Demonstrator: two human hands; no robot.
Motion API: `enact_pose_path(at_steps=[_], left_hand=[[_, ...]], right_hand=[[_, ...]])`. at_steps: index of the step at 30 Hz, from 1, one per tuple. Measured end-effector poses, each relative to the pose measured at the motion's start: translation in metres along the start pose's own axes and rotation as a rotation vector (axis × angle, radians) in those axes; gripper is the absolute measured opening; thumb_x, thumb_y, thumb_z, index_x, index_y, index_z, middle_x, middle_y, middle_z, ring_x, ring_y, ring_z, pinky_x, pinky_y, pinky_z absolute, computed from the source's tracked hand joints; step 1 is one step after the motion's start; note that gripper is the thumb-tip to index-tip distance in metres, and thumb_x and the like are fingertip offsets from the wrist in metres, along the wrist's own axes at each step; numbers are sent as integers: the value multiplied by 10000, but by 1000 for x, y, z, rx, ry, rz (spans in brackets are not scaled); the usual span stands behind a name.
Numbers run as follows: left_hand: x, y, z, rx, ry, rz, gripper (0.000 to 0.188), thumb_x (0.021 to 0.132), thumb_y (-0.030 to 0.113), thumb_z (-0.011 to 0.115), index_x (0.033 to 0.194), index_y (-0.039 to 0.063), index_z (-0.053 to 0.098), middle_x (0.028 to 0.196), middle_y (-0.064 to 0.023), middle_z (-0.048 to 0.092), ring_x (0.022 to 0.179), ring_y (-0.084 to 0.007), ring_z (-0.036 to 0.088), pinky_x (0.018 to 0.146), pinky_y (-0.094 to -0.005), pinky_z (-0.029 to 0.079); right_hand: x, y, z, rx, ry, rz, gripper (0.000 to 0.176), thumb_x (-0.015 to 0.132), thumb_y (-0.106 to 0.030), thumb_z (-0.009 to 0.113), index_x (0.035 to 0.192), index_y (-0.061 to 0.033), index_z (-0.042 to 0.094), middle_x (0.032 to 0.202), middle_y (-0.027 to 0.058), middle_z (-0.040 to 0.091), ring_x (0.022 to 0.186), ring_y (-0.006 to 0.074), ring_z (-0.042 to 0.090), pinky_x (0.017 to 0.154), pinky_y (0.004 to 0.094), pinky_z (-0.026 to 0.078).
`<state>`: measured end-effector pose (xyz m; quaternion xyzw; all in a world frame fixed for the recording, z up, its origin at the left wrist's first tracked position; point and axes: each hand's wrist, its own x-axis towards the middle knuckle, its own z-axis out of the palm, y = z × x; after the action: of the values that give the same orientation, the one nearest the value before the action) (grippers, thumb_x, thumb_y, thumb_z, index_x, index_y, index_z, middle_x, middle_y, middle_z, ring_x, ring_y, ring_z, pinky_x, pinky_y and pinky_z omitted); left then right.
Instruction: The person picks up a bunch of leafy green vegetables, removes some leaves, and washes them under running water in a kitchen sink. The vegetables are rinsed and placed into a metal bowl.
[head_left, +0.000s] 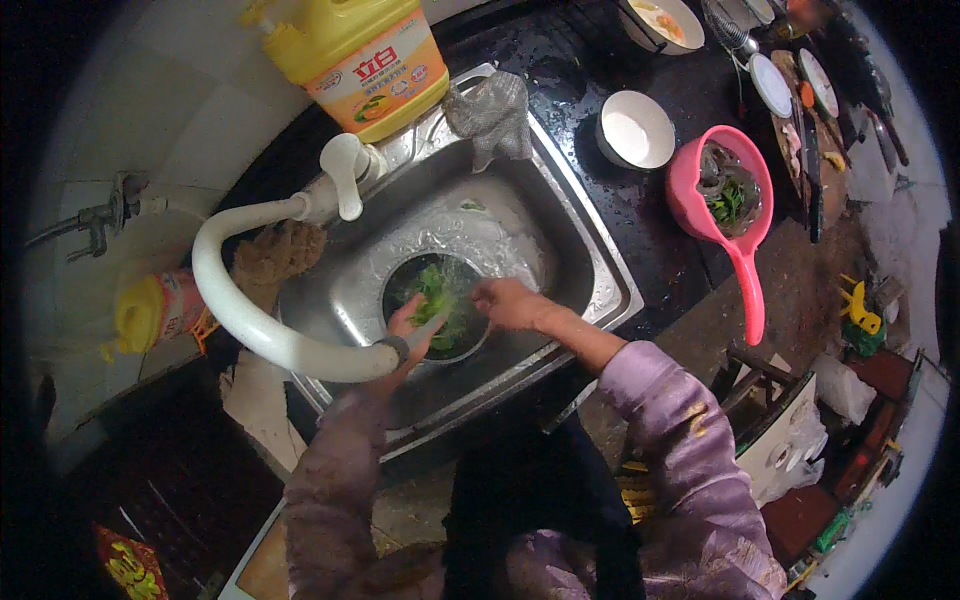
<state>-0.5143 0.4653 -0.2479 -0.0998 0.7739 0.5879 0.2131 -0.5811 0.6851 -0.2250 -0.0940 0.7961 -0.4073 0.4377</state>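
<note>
Under the stream from the white curved faucet (285, 352), my left hand (409, 319) holds a bunch of leafy greens (431, 292). The greens are over a round metal bowl (474, 351) standing in the stainless steel sink (360, 292). My right hand (514, 304) is above the bowl's right rim, its fingers curled toward the greens. Whether anything is pinched in those fingers is too small to tell. Water and a small green leaf (472, 205) lie on the sink floor behind the bowl.
A yellow detergent jug (382, 75) and a grey mesh cloth (491, 112) sit at the sink's back edge. Rightward on the dark counter are a white bowl (637, 131) and a pink ladle-shaped strainer (682, 187) holding greens. A knife (814, 180) lies on a cutting board (829, 199).
</note>
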Motion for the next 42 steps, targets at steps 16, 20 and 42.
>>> enact_pose_path(at_steps=[16, 20, 42], left_hand=[[14, 26, 24, 958, 41, -196, 1076, 613, 589, 746, 1381, -3, 279, 1413, -233, 307, 1342, -367, 269, 1048, -541, 252], [20, 11, 48, 1119, 125, -175, 1156, 595, 602, 750, 1413, -16, 214, 1452, -234, 260, 1389, -359, 174, 1073, -579, 159], [-61, 61, -66, -498, 25, 80, 294, 926, 150, 532, 1193, 33, 495, 1109, -67, 593, 1003, -192, 573, 873, -348, 492]], right_hand=[[-1, 15, -2, -14, -18, 113, 339, 847, -216, 573, 1130, -31, 595, 947, 177, 665, 908, 280, 642, 780, 368, 504], [4, 29, 7, -125, 32, 61, 266, 828, -193, 570, 1028, -28, 630, 943, 205, 656, 932, 333, 632, 796, 389, 497], [31, -2, -19, -329, -5, -199, 467, 691, -82, 649, 1147, -47, 554, 1088, 209, 594, 1066, 378, 552, 901, 412, 457]])
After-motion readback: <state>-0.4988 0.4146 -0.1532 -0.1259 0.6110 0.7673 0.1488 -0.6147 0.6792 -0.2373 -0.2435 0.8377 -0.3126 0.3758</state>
